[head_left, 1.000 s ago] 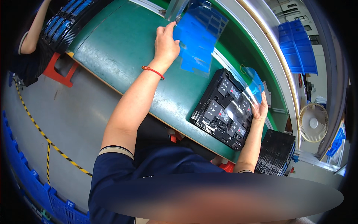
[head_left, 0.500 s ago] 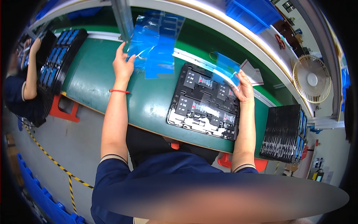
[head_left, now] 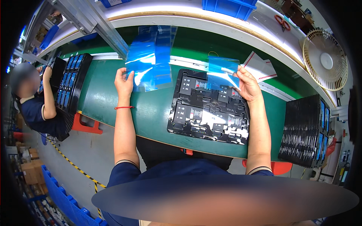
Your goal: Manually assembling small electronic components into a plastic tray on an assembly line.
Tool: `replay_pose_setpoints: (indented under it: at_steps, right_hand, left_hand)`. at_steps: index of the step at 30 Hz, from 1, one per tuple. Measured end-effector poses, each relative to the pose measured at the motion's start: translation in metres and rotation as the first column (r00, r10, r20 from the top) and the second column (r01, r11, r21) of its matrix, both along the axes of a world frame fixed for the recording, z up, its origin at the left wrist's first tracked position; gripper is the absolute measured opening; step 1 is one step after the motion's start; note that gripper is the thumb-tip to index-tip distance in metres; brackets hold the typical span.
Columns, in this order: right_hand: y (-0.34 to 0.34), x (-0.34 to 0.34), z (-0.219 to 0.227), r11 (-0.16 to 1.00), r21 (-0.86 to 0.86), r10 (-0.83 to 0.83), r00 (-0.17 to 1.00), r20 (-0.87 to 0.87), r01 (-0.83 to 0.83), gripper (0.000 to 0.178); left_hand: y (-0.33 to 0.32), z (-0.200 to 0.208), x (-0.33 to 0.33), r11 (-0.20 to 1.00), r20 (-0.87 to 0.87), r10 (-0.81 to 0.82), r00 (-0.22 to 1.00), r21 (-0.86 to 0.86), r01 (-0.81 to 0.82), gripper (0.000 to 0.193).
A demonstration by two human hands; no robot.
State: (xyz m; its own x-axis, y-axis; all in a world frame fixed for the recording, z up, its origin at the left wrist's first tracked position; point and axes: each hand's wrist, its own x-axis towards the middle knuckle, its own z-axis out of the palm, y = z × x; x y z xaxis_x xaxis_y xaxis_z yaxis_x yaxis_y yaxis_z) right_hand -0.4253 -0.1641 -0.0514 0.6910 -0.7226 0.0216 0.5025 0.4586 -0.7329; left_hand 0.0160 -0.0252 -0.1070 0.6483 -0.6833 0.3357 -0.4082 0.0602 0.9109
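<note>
**Translucent blue plastic film (head_left: 222, 67) pinched in right hand (head_left: 248, 86)**

The right thumb and fingers grip the film's right edge; it extends leftward from them, overlapping, in view, the far part of a black moulded plastic tray (head_left: 188, 101). The left hand (head_left: 124, 86) has its thumb and fingertips at the left edge of overlapping glossy blue plastic sheets (head_left: 149, 62); whether they grip cannot be told.

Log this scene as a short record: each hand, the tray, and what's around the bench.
Left hand: fingers at the left edge of the blue film sheets; firm grip cannot be told
Right hand: pinches a small blue film piece by its right edge
Tray: black, flat on the green table, holding dark flat packs
Right side: stack of black trays, round fan
Left side: co-worker beside more black trays
</note>
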Motion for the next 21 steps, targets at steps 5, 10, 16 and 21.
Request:
replay_pose_setpoints:
  at_steps: [5,10,16,21]
  right_hand:
    - [0.007,0.004,0.008,0.995,0.046,-0.084,0.994,-0.076,0.087,0.03]
    - [0.004,0.002,0.006,1.0,0.001,0.029,1.0,0.01,-0.029,0.026]
    - [0.004,-0.001,0.004,1.0,0.009,-0.029,0.999,-0.043,0.029,0.029]
    - [0.002,-0.004,-0.002,1.0,-0.001,-0.025,0.999,-0.042,0.025,0.03]
  left_hand:
    - [0.0,0.005,-0.01,0.995,0.337,0.095,0.937,-0.046,-0.084,0.024]
    - [0.006,0.006,-0.019,0.973,-0.023,-0.196,0.98,-0.127,0.192,0.023]
    - [0.02,0.042,-0.036,0.856,-0.461,-0.515,0.723,-0.324,0.402,0.045]
    - [0.03,0.032,-0.021,0.59,-0.451,-0.804,0.386,-0.678,0.438,0.041]
